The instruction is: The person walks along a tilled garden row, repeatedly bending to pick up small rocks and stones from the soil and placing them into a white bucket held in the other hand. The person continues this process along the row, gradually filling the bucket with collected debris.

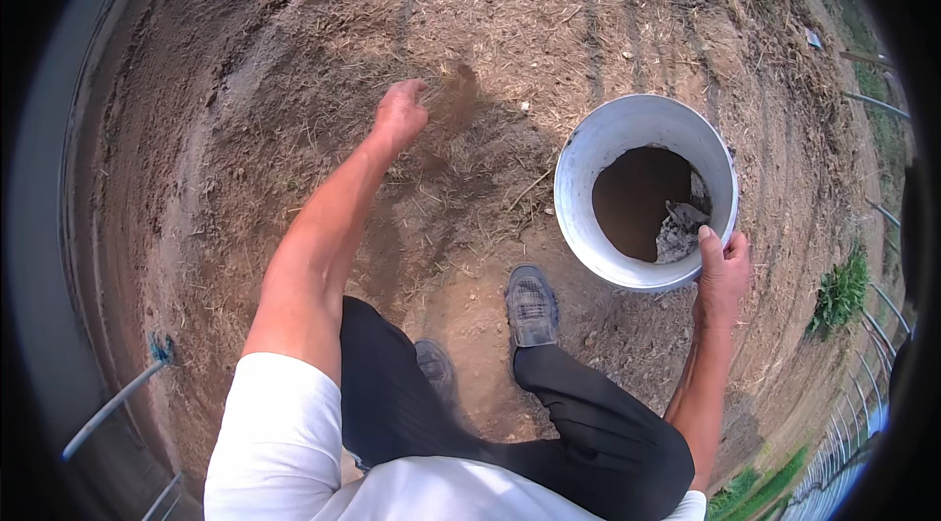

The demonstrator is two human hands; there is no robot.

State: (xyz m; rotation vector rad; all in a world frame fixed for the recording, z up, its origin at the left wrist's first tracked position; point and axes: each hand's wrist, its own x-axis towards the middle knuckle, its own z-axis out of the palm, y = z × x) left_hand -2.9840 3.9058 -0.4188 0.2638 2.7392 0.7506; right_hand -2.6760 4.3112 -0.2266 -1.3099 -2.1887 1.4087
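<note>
My right hand (723, 278) grips the rim of a white plastic bucket (577, 227), its thumb over the edge. Inside the bucket lies a dark brown, fine-grained material (636, 194), with a crumpled greyish-white scrap (681, 230) at its near right side. My left hand (401, 111) is stretched out over the soil, apart from the bucket, its fingers partly hidden and their hold unclear. A brown blur of loose material (457, 100) shows just right of that hand, above straw-strewn ground (500, 14).
My shoes (532, 308) stand on bare soil. Metal hoops (876, 105) line the right edge, near a green leafy plant (840, 291). At the lower left a pale pole (114, 403) with a blue-green tie juts inward, beside a grey strip (51, 175) along the left.
</note>
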